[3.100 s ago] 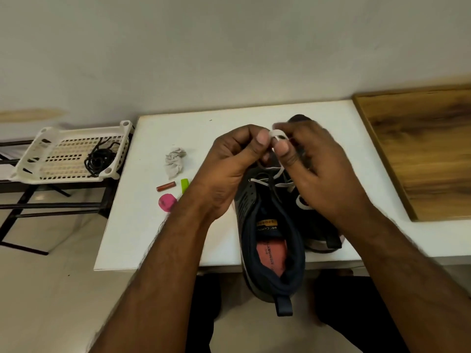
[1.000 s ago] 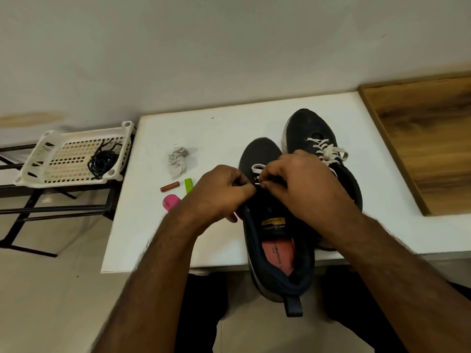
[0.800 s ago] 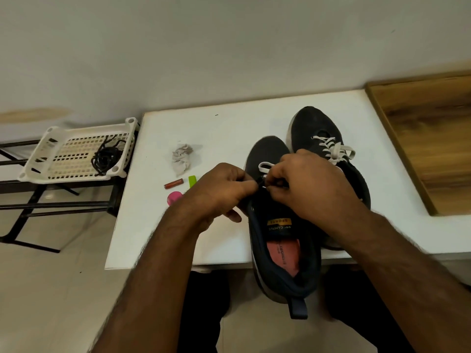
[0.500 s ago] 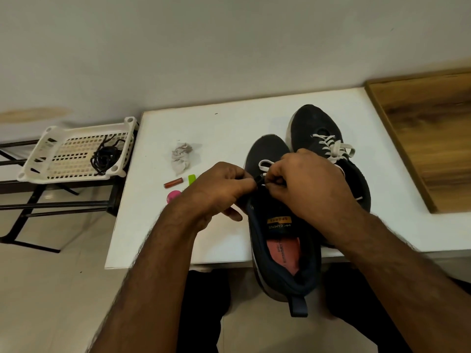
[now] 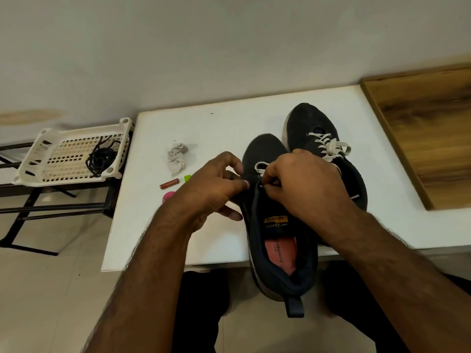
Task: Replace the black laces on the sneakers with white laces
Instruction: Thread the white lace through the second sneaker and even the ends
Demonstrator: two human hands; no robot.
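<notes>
White lace [image 5: 261,166] is pinched by right hand [image 5: 303,182] at near sneaker [image 5: 277,225]; left hand [image 5: 216,184], loosely curled, holds nothing. Lace may slip back through the eyelet if the pinch slackens.

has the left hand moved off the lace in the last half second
Yes. The left hand has pulled back leftward from the near sneaker, toward the pink object on the table; a gap now shows between it and the right hand.

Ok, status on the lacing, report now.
Right hand pinching white lace at near sneaker; left hand beside it, grip unclear. Far sneaker laced white. Black laces in basket. Nothing blocking.
</notes>
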